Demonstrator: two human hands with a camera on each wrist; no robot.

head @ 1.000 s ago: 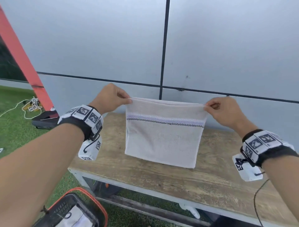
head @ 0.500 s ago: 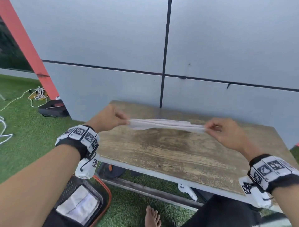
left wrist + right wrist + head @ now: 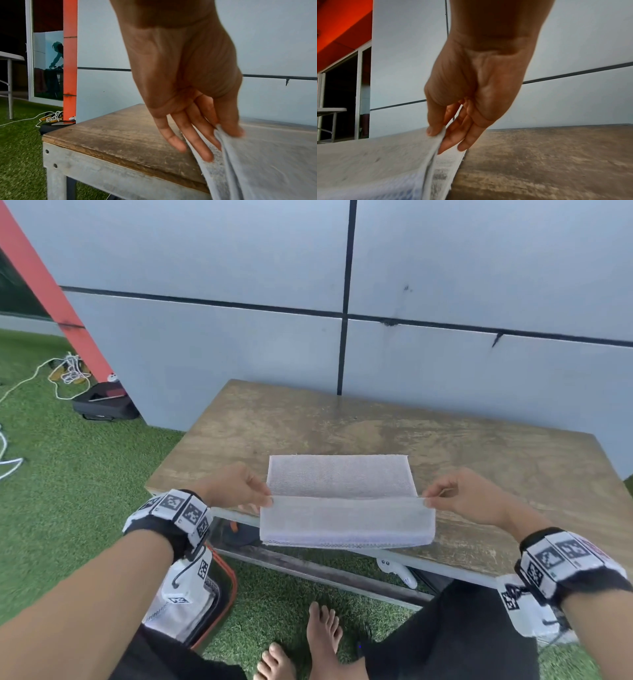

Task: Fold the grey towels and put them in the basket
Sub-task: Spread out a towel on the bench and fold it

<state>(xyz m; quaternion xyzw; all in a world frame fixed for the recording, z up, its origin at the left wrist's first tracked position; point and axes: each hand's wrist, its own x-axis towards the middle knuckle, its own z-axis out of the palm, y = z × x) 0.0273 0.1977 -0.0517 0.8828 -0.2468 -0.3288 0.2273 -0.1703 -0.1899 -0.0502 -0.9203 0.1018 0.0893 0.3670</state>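
Pinching opposite ends of one raised fold, the left hand (image 3: 236, 491) and right hand (image 3: 469, 498) grasp a single grey towel (image 3: 342, 498): rectangular terry cloth, far half flat on the worn wooden table (image 3: 479, 460), near half overhanging its edge; one orange-rimmed black basket (image 3: 227, 594) sits below-left on grass
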